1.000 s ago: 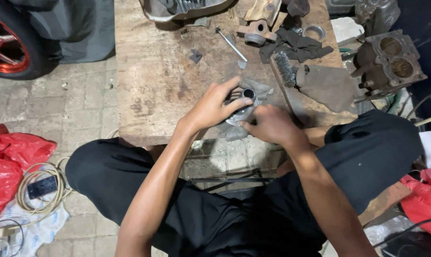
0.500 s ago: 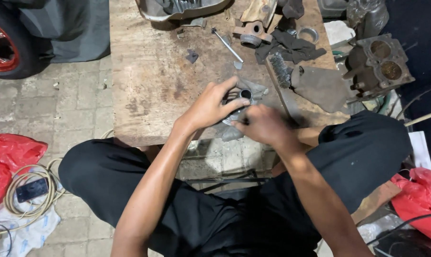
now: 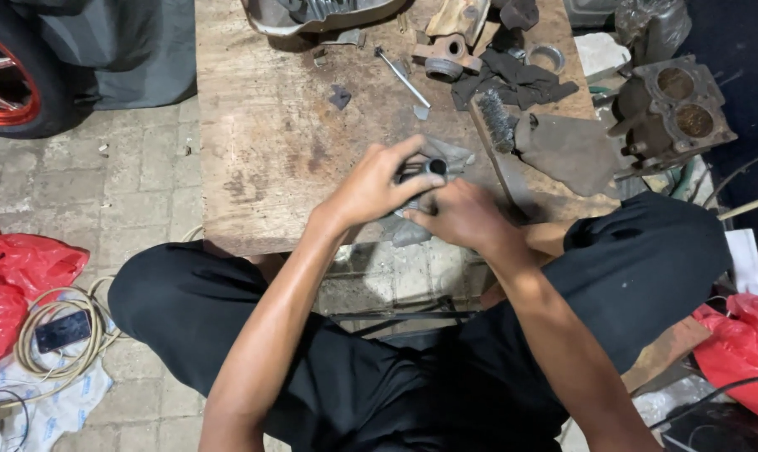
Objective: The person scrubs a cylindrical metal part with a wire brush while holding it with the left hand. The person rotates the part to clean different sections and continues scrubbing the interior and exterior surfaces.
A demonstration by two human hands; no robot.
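Observation:
Both of my hands meet over the near edge of a low wooden board (image 3: 270, 142). My left hand (image 3: 375, 188) grips a small dark metal tube-shaped part (image 3: 429, 169) from the left, fingers curled over its top. My right hand (image 3: 462, 213) presses against the same part from the right and below. A grey rag (image 3: 458, 155) is bunched around the part, and more of it hangs under my hands. Most of the part is hidden by my fingers.
On the board lie a long bolt (image 3: 400, 75), a wire brush (image 3: 496, 117), dark rags (image 3: 513, 79), a metal ring (image 3: 549, 56) and a casting (image 3: 446, 54). A twin-bore engine block (image 3: 676, 105) sits right. A red-rimmed wheel (image 3: 10, 84) is far left; red bags (image 3: 10, 268) and a coiled cable (image 3: 61, 335) lie nearby.
My hands stayed together on the part; the right hand shifted slightly across it. The camera view drifted a little, so the board sits higher in the frame.

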